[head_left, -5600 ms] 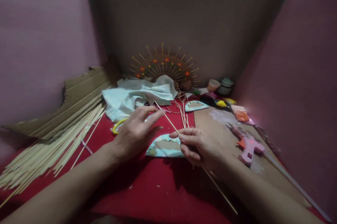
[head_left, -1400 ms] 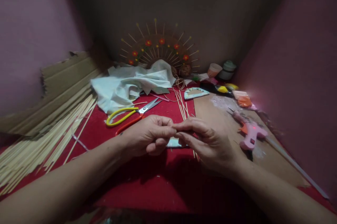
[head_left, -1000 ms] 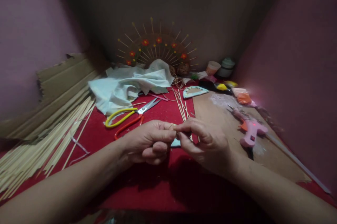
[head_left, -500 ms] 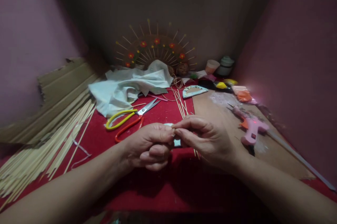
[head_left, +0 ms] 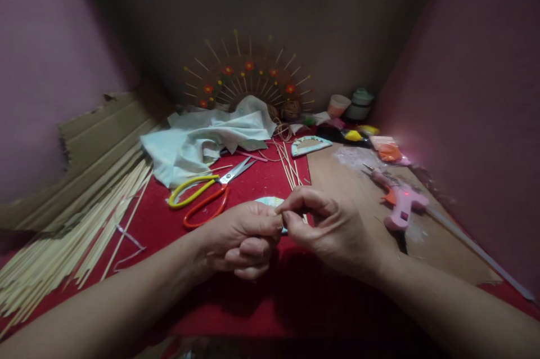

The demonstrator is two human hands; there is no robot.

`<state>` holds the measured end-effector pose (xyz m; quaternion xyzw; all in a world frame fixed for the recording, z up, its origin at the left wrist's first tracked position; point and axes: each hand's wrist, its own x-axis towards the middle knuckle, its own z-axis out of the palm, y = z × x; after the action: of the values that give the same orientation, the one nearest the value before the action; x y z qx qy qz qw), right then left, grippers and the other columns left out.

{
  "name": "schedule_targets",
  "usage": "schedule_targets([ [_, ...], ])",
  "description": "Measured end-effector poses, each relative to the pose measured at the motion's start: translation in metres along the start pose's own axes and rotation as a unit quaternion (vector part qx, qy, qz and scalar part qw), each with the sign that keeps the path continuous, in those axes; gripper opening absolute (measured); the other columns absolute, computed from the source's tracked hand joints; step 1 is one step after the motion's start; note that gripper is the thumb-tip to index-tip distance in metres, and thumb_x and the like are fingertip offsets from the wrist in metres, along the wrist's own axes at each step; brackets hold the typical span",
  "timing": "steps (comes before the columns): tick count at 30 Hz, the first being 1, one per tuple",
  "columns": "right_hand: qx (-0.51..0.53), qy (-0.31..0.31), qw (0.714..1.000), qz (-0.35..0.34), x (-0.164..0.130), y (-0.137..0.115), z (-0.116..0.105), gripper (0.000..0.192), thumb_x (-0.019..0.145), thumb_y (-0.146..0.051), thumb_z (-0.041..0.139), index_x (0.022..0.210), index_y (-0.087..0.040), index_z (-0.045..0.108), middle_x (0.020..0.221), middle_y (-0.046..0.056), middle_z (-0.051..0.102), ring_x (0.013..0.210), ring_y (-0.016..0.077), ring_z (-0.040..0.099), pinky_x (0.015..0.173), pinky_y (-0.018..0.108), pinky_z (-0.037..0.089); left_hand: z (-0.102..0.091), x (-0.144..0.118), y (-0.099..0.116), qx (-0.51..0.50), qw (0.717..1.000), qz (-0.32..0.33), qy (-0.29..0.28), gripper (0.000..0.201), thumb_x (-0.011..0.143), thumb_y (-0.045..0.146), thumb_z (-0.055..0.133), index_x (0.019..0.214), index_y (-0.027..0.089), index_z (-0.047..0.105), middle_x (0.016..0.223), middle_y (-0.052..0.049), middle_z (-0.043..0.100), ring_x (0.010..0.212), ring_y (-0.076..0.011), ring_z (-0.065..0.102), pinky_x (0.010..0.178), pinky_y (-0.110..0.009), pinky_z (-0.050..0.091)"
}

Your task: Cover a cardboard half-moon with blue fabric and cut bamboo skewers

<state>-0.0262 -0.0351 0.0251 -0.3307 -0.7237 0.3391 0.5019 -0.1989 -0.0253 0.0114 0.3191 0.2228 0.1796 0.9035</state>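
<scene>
A pale blue half-round piece (head_left: 270, 201) lies on the red cloth (head_left: 261, 303) at the middle of the scene, mostly hidden behind your two hands, which meet just in front of it. At the far left, a big bundle of thin bamboo sticks (head_left: 80, 224) fans out beside a torn sheet of cardboard (head_left: 97, 139). Right of that, a crumpled white cloth (head_left: 211, 137) sits at the far side, with yellow and orange handled scissors (head_left: 206, 193) lying nearer to you. Your left hand (head_left: 240, 238) has its fingers curled in, thumb and forefinger pinched together at the tip. Your right hand (head_left: 327, 229) pinches against it, fingertip to fingertip; whatever is held between them is too small to make out. Beyond the hands, a few loose sticks (head_left: 291, 167) lie on the cloth, and a sunburst decoration (head_left: 248, 80) with red flowers leans against the back wall. A second half-round piece (head_left: 310, 145) lies near it. On the right, a pink glue gun (head_left: 399, 204) rests on a brown board (head_left: 358, 190), with small cups (head_left: 350, 106) at the far end.
</scene>
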Motion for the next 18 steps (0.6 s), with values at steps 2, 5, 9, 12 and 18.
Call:
schedule_targets([
  [2, 0.028, -0.006, 0.999, 0.023, 0.000, 0.000, 0.001, 0.011, 0.072, -0.009, 0.055, 0.070, -0.017, 0.063, 0.061, -0.003, 0.064, 0.054, 0.0082, 0.058, 0.051, 0.019, 0.046, -0.001, 0.001, -0.001, 0.007, 1.000, 0.001, -0.007, 0.022, 0.081, 0.031, 0.067, 0.073, 0.017, 0.053, 0.034, 0.011, 0.038, 0.022, -0.0023, 0.018, 0.030, -0.013, 0.035],
  [5, 0.101, -0.026, 0.993, 0.063, 0.001, 0.001, 0.001, 0.008, 0.075, -0.012, 0.057, 0.073, -0.017, 0.063, 0.060, -0.003, 0.063, 0.052, 0.0076, 0.056, 0.050, 0.019, 0.046, -0.002, 0.001, -0.002, 0.004, 1.000, 0.014, -0.011, 0.022, 0.083, 0.032, 0.065, 0.073, 0.016, 0.053, 0.033, 0.012, 0.035, 0.022, -0.0024, 0.016, 0.030, -0.013, 0.034],
  [9, 0.072, -0.036, 0.997, 0.018, 0.002, 0.004, -0.003, 0.009, 0.078, -0.010, 0.057, 0.077, -0.015, 0.065, 0.064, -0.001, 0.064, 0.056, 0.0084, 0.059, 0.053, 0.020, 0.048, -0.004, -0.001, -0.003, -0.008, 0.999, 0.022, -0.029, 0.023, 0.085, 0.032, 0.061, 0.071, 0.014, 0.057, 0.033, 0.011, 0.034, 0.022, -0.0025, 0.016, 0.030, -0.014, 0.034],
  [12, -0.003, -0.046, 0.996, -0.082, 0.005, 0.008, -0.008, 0.011, 0.081, -0.008, 0.057, 0.083, -0.015, 0.065, 0.072, 0.001, 0.065, 0.064, 0.0099, 0.061, 0.059, 0.021, 0.050, -0.004, -0.002, -0.003, -0.017, 0.999, 0.028, -0.030, 0.027, 0.090, 0.029, 0.052, 0.070, 0.013, 0.059, 0.031, 0.010, 0.031, 0.022, -0.0030, 0.015, 0.031, -0.015, 0.035],
  [18, -0.170, -0.094, 0.940, -0.281, 0.009, 0.018, -0.019, 0.018, 0.092, -0.009, 0.045, 0.096, -0.013, 0.062, 0.080, 0.007, 0.064, 0.076, 0.0140, 0.061, 0.067, 0.026, 0.052, -0.002, -0.005, -0.001, -0.024, 0.998, -0.010, -0.049, 0.029, 0.092, 0.026, 0.045, 0.069, 0.015, 0.058, 0.031, 0.008, 0.035, 0.022, -0.0052, 0.020, 0.032, -0.017, 0.035],
])
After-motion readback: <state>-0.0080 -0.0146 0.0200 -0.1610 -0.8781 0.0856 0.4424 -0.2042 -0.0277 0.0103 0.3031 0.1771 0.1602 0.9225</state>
